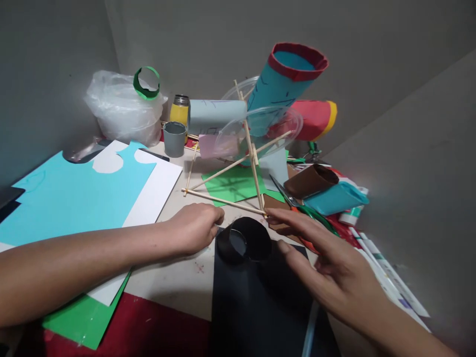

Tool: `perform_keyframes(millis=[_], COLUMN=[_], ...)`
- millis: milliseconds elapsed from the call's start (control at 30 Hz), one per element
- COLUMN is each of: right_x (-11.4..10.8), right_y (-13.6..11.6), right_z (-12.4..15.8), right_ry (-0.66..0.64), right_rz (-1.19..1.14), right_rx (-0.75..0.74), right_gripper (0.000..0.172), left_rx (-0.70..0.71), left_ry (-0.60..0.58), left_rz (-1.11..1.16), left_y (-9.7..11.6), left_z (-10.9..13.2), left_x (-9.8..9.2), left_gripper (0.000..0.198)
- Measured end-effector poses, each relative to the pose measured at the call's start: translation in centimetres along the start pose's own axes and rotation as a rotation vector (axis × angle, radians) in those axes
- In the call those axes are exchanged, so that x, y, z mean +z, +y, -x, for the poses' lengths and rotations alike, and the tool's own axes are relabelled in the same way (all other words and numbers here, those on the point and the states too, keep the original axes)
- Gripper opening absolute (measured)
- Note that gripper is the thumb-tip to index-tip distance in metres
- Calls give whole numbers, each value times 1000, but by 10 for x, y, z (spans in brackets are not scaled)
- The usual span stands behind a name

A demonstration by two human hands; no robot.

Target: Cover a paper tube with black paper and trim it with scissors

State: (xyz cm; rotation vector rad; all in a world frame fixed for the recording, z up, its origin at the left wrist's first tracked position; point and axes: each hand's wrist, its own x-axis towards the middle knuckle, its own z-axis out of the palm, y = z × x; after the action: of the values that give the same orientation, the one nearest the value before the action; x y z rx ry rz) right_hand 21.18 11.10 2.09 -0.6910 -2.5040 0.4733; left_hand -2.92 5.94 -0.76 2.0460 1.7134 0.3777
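A black paper tube (245, 240), short and wide, lies on a black sheet (260, 307) between my hands. My left hand (195, 227) is at the tube's left edge, its fingers curled together. What they hold, if anything, is hidden. To the tube's right is my right hand (320, 258), open, thumb and fingers apart. Its fingertips come near the front corner of a frame of wooden sticks (226, 202); I cannot tell whether they touch. The frame stands behind the tube, with clear plastic discs (297, 124) and a blue paper tube with a red rim (277, 94) above it.
Cut blue card (85, 193) and white sheets (148, 193) lie at left. Behind stand a plastic bag (119, 111) with a green ring (147, 91), a grey cup (174, 140) and a yellow bottle (179, 114). Green-handled scissors (316, 218), brown tube (310, 182) and markers (386, 272) lie right.
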Motion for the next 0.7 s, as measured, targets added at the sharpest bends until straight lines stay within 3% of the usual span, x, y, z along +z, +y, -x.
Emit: perform_keyframes(millis=[133,200,400,467,700], right_x=[-11,-12,3,5,-9], right_y=[-12,-14,-12,-12,-13], right_z=[-14,-27,-65,-67,-45], right_ry=[29,-19,-415,-470,-295], right_rz=[50,101,254,259,121], right_rx=[-95,-138,-38,-10,-156], right_gripper=[42,37,21,18,30], left_rx=[-7,-4,-17,-20,-9], left_ry=[-2,7,13,13,22], left_rz=[6,12,31,37,47], left_y=[1,1,1,1,0], left_z=[-1,-2,-2,-2,-3], left_x=[1,1,1,1,2], left_gripper=[14,14,16,17,17])
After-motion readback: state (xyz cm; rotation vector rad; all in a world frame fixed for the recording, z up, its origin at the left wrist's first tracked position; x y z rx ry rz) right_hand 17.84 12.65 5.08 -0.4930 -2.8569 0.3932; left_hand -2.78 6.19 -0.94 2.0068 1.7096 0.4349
